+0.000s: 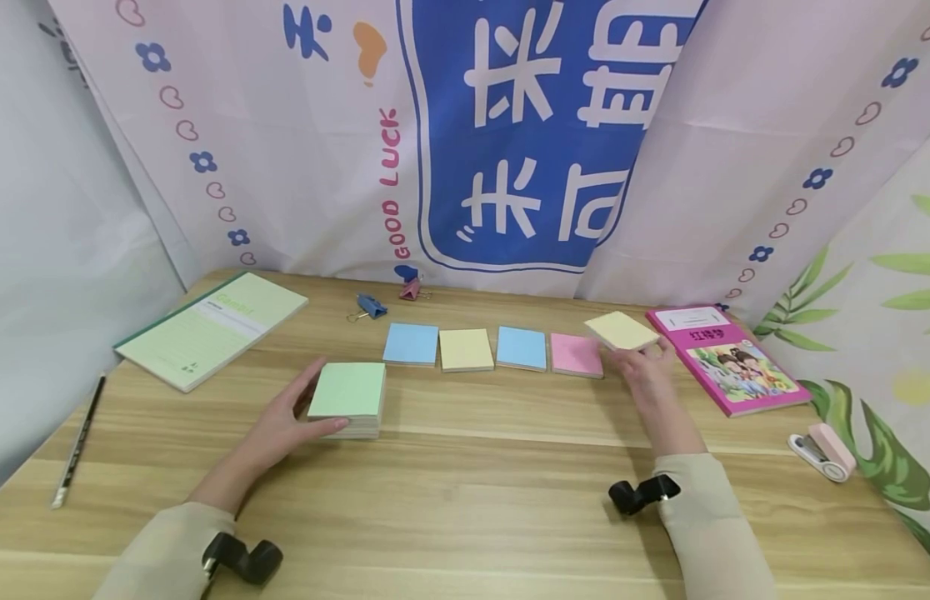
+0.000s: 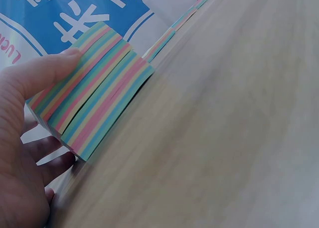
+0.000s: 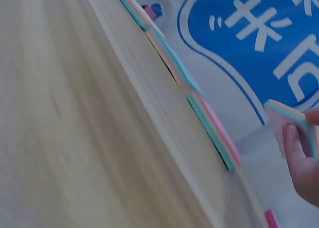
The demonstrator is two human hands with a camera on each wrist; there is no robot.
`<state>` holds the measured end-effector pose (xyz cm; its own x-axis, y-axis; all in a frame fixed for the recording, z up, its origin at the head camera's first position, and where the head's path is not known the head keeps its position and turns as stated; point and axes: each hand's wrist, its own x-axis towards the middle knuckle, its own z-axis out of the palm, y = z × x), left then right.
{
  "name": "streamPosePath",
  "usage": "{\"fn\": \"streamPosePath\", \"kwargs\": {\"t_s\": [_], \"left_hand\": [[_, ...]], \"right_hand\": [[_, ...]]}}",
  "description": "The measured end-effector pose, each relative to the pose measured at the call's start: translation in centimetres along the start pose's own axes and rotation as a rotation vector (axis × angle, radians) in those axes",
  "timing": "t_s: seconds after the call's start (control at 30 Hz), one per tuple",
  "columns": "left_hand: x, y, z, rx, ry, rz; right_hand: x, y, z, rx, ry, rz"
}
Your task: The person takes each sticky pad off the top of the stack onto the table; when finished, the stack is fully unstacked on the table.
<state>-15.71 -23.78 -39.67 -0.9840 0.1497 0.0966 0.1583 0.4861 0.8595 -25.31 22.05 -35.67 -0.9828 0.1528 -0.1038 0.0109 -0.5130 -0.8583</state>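
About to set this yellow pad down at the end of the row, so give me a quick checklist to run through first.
1. Right hand grips the yellow pad: ok.
2. Pad lifted off the table: ok.
3. Row in line, blue, yellow, blue, pink: ok.
4. Space between the pink pad and the pink book: tight, cannot tell.
5. Left hand steadies the green-topped stack: ok.

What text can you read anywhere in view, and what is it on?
"GOOD LUCK": pink letters running vertically on the backdrop cloth.
Large white Chinese characters: blue panel, cut off by folds.
Red title characters: pink book, too small to read.
Green notebook: print too faint.
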Motion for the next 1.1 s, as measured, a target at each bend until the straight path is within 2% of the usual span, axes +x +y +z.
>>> {"fn": "streamPosePath", "kwargs": {"t_s": [0.2,0.3,0.4,0.67,0.93,1.1], "left_hand": [[0.1,0.0,0.0,0.002,-0.003,0.006],[0.1,0.0,0.1,0.006,-0.008,0.009],[0.1,0.0,0.1,-0.002,-0.006,0.011],[0.2,-0.1,0.1,-0.018,-0.008,0.019],[0.1,0.0,0.1,-0.019,-0.002,0.012],[0.0,0.1,0.0,-0.021,-0.001,0.01]], "right_hand": [[1.5,0.1,-1.9,0.127,0.252,-0.018],[2.1,0.4,-2.6,0.121,0.345,-0.018],[2.2,0.7,-2.9,0.086,0.383,-0.011],[1.5,0.7,-2.9,-0.104,0.357,0.067],[-0.3,-1.1,-2.7,-0.426,0.287,0.196],[-1.6,-2.5,-1.8,-0.504,0.229,0.259]]}}
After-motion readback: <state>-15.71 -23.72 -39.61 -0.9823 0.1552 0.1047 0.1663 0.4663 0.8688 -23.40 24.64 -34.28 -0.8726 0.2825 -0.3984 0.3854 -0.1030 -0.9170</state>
